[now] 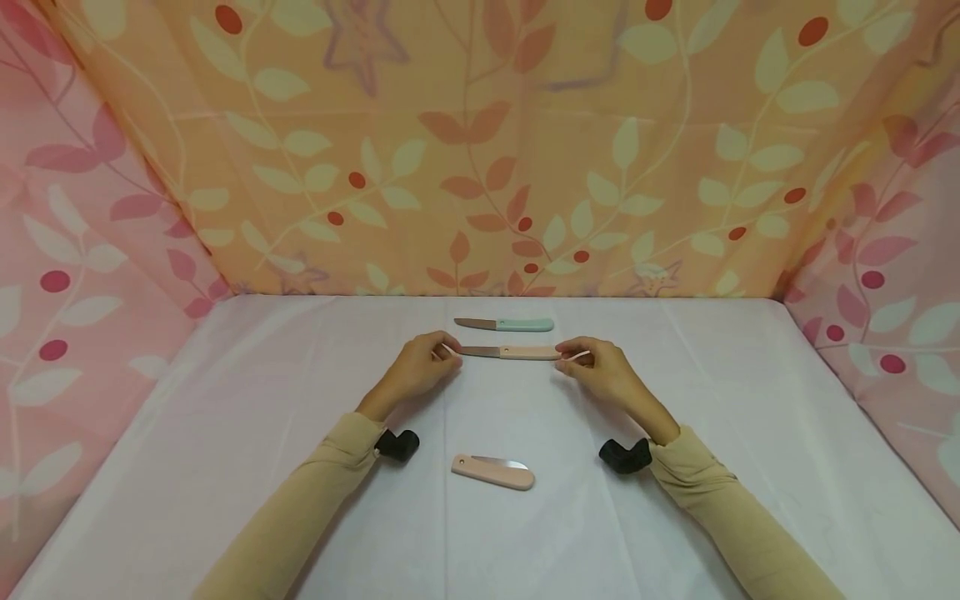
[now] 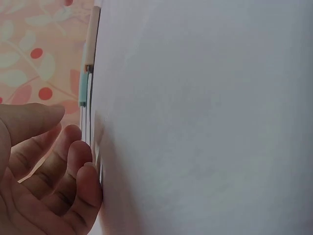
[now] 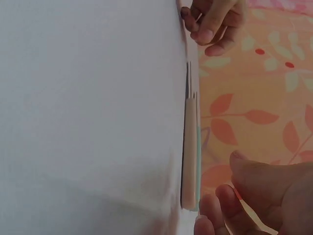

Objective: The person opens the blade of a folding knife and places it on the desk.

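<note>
An unfolded pocket knife with a beige handle point(image 1: 528, 353) lies crosswise between both hands in the head view. My left hand point(image 1: 422, 364) is at its blade tip, fingers loosely bent. In the left wrist view, the thumb point(image 2: 36, 120) stands apart from the other fingers. At the handle's end is my right hand point(image 1: 600, 371); its thumb and fingers are also apart in the right wrist view. Whether fingertips touch the knife is hard to tell. Just behind lies an unfolded knife with a mint green handle point(image 1: 525, 325). A folded beige pocket knife point(image 1: 492, 472) lies nearer the front.
White cloth covers the table point(image 1: 517, 408). A patterned orange curtain point(image 1: 480, 167) rises along the back edge, with pink curtains point(image 1: 90, 275) at the sides. Black wrist mounts point(image 1: 398, 446) stick out from both sleeves, just above the cloth.
</note>
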{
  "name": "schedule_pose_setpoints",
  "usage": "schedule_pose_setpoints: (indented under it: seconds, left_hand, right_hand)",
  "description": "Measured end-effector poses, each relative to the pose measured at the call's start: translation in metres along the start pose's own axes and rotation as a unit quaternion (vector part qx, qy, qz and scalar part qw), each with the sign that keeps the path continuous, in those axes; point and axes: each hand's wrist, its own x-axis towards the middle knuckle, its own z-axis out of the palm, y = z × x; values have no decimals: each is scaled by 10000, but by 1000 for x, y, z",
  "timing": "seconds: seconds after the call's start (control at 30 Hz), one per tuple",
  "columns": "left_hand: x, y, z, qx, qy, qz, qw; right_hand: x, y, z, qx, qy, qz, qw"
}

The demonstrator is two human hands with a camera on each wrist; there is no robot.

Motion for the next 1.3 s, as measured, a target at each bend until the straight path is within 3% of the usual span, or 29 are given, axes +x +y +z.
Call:
schedule_pose_setpoints:
  seconds: [0.47, 0.67, 0.87, 1.3]
  left_hand:
    - [-28, 12, 1, -143, -392, 102, 9991]
    - [-39, 18, 3, -70, -543, 316, 9980]
    - [-49, 22, 5, -11, -725, 321, 9969]
    - [-66, 23, 11, 28, -1282, 659, 9896]
  right_hand:
    - [-36, -17, 6, 161, -55, -486, 9987]
    - [-52, -23, 8, 165, -147, -476, 9986]
    - [-65, -24, 9, 271, -227, -549, 9979]
    - [-84, -24, 16, 326, -576, -689, 9954]
